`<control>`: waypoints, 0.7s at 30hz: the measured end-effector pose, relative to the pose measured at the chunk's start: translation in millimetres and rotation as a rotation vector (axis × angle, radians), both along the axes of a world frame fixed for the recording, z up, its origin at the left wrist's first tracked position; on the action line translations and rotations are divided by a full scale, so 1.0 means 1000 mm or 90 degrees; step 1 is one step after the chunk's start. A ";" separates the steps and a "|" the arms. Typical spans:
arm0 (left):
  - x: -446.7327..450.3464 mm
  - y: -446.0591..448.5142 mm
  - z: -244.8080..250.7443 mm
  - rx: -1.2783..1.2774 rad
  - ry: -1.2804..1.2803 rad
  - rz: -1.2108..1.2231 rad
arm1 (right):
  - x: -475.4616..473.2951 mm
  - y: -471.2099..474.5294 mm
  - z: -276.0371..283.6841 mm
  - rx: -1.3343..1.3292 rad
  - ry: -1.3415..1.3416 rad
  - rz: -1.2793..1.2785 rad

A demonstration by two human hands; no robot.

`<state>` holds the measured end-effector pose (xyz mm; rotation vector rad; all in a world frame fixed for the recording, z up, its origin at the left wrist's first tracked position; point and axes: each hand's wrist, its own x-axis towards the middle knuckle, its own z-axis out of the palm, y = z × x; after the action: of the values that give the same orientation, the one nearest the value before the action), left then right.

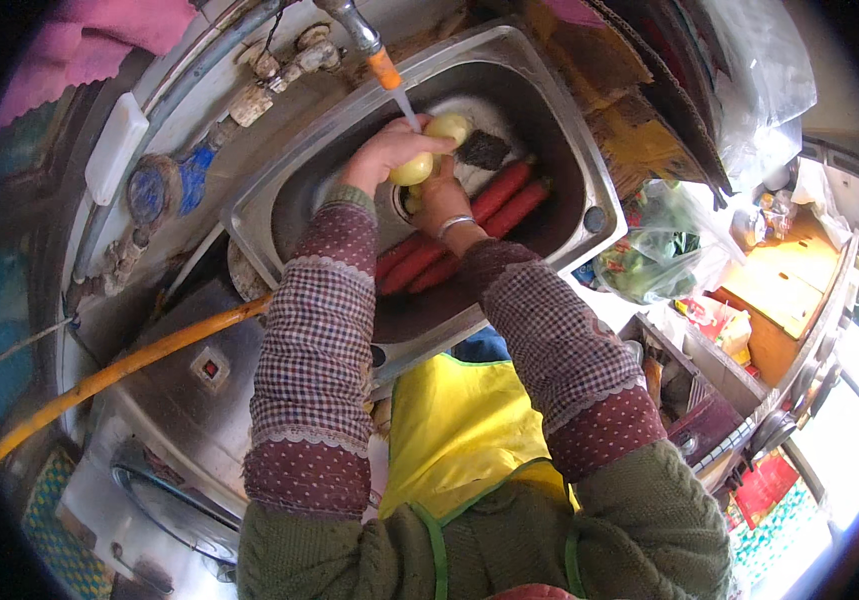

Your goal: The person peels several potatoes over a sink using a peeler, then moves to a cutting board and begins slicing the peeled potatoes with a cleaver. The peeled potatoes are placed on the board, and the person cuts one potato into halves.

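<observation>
Over the stainless steel sink (300,178), my left hand (392,152) is closed around round, pale yellow vegetables, perhaps peeled onions or potatoes. One vegetable (411,171) shows below my thumb and another (449,128) beyond it. My right hand (441,199), with a bracelet at the wrist, meets them from below; its fingers are partly hidden. Water (407,110) from the faucet's orange tip (383,69) runs onto my left hand. Several red-orange carrots (506,187) lie in the basin, partly covered by my right forearm. Beside the vegetables sits a dark scouring pad (483,150).
Old pipes and valves (253,101) run along the wall at left. A yellow pole (136,364) slants toward the sink. Cardboard (628,139) stands at the sink's right, near a plastic bag of green vegetables (651,244). Farther right are an open drawer (692,375) and a wooden box (782,281).
</observation>
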<state>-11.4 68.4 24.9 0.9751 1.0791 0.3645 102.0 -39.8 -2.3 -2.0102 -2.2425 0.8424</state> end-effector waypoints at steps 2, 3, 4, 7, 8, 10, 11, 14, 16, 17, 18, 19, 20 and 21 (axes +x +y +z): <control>-0.008 -0.008 0.002 -0.128 -0.104 0.136 | 0.016 0.004 0.010 -0.060 0.156 -0.110; -0.013 -0.015 0.002 -0.135 -0.162 0.174 | 0.023 0.004 0.016 -0.048 0.198 -0.102; -0.017 -0.024 0.002 -0.147 -0.203 0.237 | 0.029 0.006 0.021 -0.020 0.232 -0.100; -0.028 -0.058 -0.001 -0.135 -0.292 0.365 | 0.045 0.011 0.029 -0.032 0.345 -0.120; -0.035 -0.068 -0.001 -0.148 -0.319 0.384 | 0.049 0.013 0.029 -0.062 0.421 -0.136; -0.040 -0.082 -0.004 -0.180 -0.354 0.468 | 0.054 0.017 0.026 -0.172 0.508 -0.196; -0.044 -0.085 -0.007 -0.170 -0.397 0.450 | 0.056 0.019 0.023 -0.203 0.572 -0.235; -0.046 -0.088 -0.013 -0.212 -0.390 0.451 | 0.059 0.022 0.018 -0.246 0.595 -0.338; -0.045 -0.089 -0.017 -0.227 -0.338 0.459 | 0.061 0.023 0.020 -0.069 0.506 -0.309; -0.044 -0.092 -0.017 -0.207 -0.304 0.465 | 0.061 0.025 0.024 0.010 0.443 -0.301; -0.041 -0.095 -0.018 -0.188 -0.269 0.468 | 0.062 0.027 0.028 0.075 0.338 -0.276; -0.038 -0.101 -0.017 -0.164 -0.239 0.466 | 0.062 0.029 0.033 0.137 0.233 -0.252; -0.035 -0.107 -0.016 -0.197 -0.212 0.495 | 0.061 0.033 0.039 0.220 0.136 -0.215; -0.031 -0.115 -0.015 -0.224 -0.189 0.519 | 0.059 0.037 0.043 0.183 0.084 -0.162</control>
<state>-42.5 -46.8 10.0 0.1204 1.1762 0.9138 160.9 -3.1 41.1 -1.9824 -1.8634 0.5727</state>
